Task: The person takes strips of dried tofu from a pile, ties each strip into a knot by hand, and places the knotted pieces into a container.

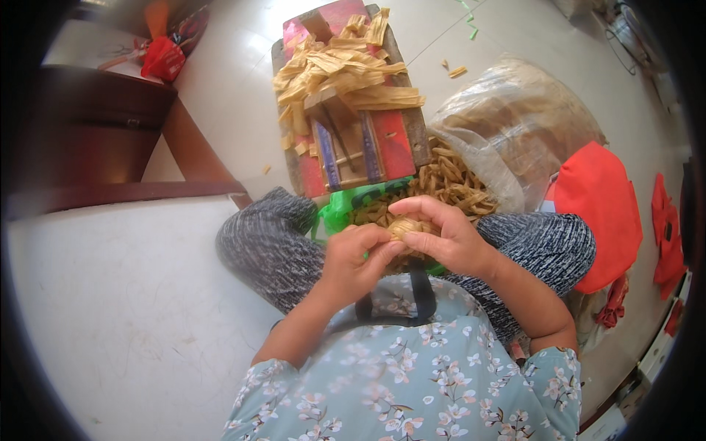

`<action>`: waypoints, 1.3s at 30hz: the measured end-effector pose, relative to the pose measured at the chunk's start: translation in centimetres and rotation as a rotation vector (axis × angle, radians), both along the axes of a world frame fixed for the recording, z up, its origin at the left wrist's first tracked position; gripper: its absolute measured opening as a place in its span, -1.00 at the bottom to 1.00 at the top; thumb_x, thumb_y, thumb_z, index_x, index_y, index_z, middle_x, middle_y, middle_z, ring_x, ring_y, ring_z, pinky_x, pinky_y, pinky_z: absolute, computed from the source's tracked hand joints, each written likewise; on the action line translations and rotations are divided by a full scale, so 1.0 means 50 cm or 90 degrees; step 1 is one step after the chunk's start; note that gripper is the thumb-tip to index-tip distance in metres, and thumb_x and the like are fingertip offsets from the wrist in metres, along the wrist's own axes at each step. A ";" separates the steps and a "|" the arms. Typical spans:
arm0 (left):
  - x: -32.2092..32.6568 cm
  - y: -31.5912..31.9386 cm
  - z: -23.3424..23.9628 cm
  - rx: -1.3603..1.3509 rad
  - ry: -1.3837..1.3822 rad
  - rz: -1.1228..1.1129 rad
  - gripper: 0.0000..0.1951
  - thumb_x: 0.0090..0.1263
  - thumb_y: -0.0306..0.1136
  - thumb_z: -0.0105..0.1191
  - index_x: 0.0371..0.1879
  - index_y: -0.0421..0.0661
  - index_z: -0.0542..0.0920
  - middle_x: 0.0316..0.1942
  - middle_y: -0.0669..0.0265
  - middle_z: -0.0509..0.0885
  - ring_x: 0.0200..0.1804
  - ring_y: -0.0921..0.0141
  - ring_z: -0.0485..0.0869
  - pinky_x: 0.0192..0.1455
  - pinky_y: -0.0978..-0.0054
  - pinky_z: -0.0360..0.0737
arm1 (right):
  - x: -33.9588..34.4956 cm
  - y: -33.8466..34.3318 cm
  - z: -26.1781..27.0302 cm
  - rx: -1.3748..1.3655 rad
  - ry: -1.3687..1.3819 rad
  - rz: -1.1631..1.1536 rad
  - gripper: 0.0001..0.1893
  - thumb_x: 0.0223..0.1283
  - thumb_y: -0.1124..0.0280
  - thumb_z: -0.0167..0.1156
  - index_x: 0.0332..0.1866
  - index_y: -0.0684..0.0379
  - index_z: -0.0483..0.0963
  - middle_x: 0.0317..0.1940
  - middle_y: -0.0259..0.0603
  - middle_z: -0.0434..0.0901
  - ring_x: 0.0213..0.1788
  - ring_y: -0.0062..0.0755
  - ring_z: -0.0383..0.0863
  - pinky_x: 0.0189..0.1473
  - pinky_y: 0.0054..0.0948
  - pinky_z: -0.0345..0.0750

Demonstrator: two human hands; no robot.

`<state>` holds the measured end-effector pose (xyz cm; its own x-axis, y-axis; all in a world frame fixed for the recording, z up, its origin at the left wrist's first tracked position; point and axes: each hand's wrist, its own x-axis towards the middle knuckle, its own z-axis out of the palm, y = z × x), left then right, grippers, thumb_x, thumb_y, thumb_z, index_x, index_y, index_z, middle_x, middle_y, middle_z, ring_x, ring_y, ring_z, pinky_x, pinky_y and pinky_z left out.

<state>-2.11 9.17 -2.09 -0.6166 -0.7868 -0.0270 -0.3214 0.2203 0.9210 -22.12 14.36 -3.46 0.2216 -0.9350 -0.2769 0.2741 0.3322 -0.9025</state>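
Note:
A small bundle of tan, straw-coloured strips [405,227] is held between my two hands, above my lap. My left hand [361,256] pinches its near left side between thumb and fingers. My right hand [444,237] curves round its right side, thumb pressed on it and forefinger arched over the far side. Below and beyond the hands, many folded tan pieces [452,176] lie heaped, with a green plastic bag [336,212] at their left. Ahead stands a low bench with a red top [396,143], bearing a wooden frame [353,160] and a pile of flat tan strips [331,69].
A large clear plastic sack [513,116] filled with tan material stands at the right, a red bag [598,220] beside my right knee. To the left are a white surface [138,297] and dark wooden furniture [105,132]. Scraps [457,71] lie on the tiled floor.

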 end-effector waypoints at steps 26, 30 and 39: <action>0.075 -0.026 0.013 0.114 -0.027 0.030 -0.64 0.57 -0.15 0.02 -0.01 -0.24 0.65 -0.21 0.21 0.75 -0.22 0.40 0.72 -0.14 0.45 0.67 | -0.013 0.050 0.002 -0.545 0.672 0.023 -0.91 0.12 0.42 0.20 -0.36 0.06 0.41 -0.61 -0.31 0.44 -0.52 -0.30 0.58 -0.47 -0.26 0.47; 0.075 -0.012 -0.022 0.626 0.073 0.038 -0.69 0.56 -0.15 0.08 -0.38 -0.11 0.56 -0.55 0.33 0.58 -0.56 0.44 0.54 -0.40 0.48 0.55 | -0.011 0.046 -0.001 -0.562 0.683 0.004 -0.92 0.10 0.44 0.19 -0.36 0.07 0.42 -0.61 -0.31 0.43 -0.53 -0.30 0.57 -0.50 -0.27 0.46; 0.087 0.048 0.072 0.802 0.170 0.042 -0.77 0.50 -0.29 0.15 -0.38 -0.14 0.51 -0.58 0.33 0.55 -0.61 0.50 0.48 -0.55 0.52 0.42 | -0.070 0.114 0.023 -0.504 0.471 0.143 -0.86 0.13 0.43 0.32 -0.19 0.09 0.62 -0.46 -0.24 0.66 -0.45 -0.21 0.69 -0.44 -0.27 0.60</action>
<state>2.22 11.56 1.50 -0.6795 -0.3377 -0.6514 -0.0731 -0.8522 0.5180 -25.62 20.05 -2.30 0.4353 -0.8655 0.2477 -0.4151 -0.4371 -0.7979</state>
